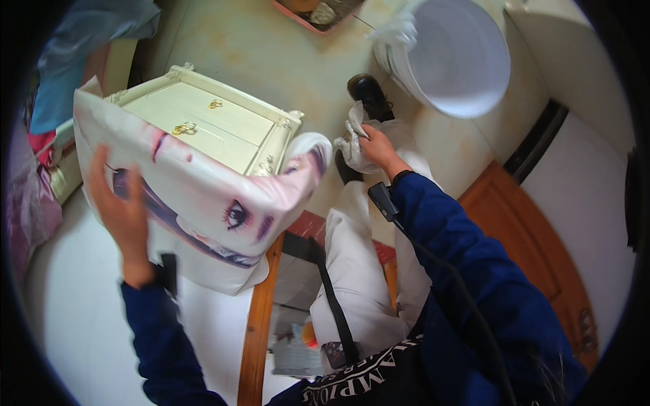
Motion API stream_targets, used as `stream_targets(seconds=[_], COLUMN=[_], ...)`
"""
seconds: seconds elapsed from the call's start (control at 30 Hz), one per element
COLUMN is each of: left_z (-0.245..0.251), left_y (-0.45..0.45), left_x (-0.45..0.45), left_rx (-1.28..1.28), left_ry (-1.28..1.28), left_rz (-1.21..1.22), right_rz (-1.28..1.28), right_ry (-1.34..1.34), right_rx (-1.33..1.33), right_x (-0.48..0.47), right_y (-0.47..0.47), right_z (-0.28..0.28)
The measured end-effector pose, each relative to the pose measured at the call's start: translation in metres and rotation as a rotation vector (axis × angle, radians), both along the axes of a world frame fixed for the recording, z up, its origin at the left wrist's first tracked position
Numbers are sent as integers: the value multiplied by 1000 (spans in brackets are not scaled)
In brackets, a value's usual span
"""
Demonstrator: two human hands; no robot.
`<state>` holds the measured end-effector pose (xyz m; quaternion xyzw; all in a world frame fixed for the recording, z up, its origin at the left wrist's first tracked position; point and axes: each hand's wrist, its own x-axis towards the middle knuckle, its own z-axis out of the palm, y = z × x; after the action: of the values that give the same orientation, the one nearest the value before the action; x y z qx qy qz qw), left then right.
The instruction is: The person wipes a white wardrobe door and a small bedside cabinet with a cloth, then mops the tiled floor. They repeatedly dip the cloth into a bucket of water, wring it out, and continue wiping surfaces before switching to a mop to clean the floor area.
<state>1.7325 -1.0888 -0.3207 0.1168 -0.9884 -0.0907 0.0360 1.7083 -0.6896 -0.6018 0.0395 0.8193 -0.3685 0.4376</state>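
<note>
A crumpled whitish cloth [354, 144] is gripped in my right hand [378, 149], low over my shoes. My left hand [119, 213], slightly blurred, has its fingers apart in front of a soft cover [203, 203] printed with a face. Whether the fingertips touch the cover cannot be told. The cover drapes over the top of a cream cabinet [203, 116] with carved edges and gold-coloured ring handles [184, 128], and hangs past its near right corner.
A large white bucket [457, 61] with a white cloth or bag [398, 30] over its rim stands at the upper right. A pink-rimmed container [325, 25] lies at the top. Right is a wooden door [523, 243]; fabrics [61, 101] are piled at left.
</note>
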Motion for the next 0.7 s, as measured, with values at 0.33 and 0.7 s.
stream_targets(seconds=[0.33, 0.7], left_z=[-44, -66], left_y=[183, 162], left_x=[46, 63], left_rx=[-178, -128], left_ry=[-506, -282], left_rz=[-650, -634], right_rz=[-263, -431], right_ry=[-195, -89], right_rx=[-309, -246], right_x=[119, 246], right_y=[79, 94], right_z=[34, -28])
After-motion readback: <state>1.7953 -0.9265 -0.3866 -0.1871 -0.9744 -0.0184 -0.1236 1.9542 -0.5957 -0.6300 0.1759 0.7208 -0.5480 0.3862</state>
